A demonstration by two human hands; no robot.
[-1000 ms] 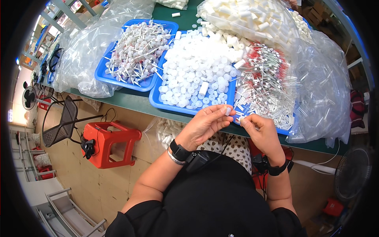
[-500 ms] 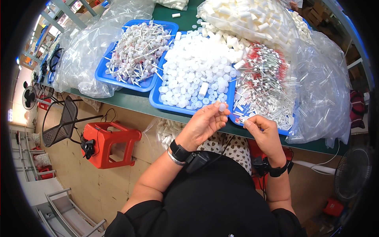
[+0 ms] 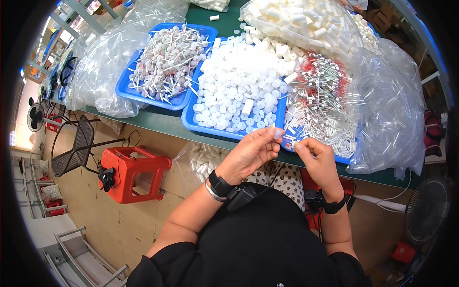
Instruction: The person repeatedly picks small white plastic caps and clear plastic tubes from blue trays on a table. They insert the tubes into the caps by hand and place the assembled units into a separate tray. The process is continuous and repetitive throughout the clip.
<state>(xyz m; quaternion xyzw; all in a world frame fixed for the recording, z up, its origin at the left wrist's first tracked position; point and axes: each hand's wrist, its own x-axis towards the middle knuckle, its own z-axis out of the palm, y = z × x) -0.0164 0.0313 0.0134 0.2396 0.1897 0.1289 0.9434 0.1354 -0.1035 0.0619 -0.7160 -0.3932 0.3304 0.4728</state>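
Between thumb and fingertips, my left hand [image 3: 253,152] pinches a small translucent white disc [image 3: 278,134]. My right hand [image 3: 317,160] is closed in a pinch just right of it, on a thin white-ended pin [image 3: 292,143] whose tip points toward the disc; whether the two touch is too small to tell. Behind my left hand, a blue tray [image 3: 210,128] holds a heap of similar discs [image 3: 229,95]. Beyond my right hand lies a pile of white pins with thin red and metal wires [image 3: 320,95], in another blue tray [image 3: 342,159].
On the left, a third blue tray [image 3: 125,93] holds pins fitted with discs. Clear plastic bags [image 3: 389,110] flank the trays, and a bag of white cylinders [image 3: 301,21] lies behind. A red stool [image 3: 134,174] and a chair [image 3: 79,146] stand left; a fan [image 3: 427,205] is at right.
My left hand has shifted slightly right with the disc, bringing it closer to the pin in my right hand. The right hand has barely moved.
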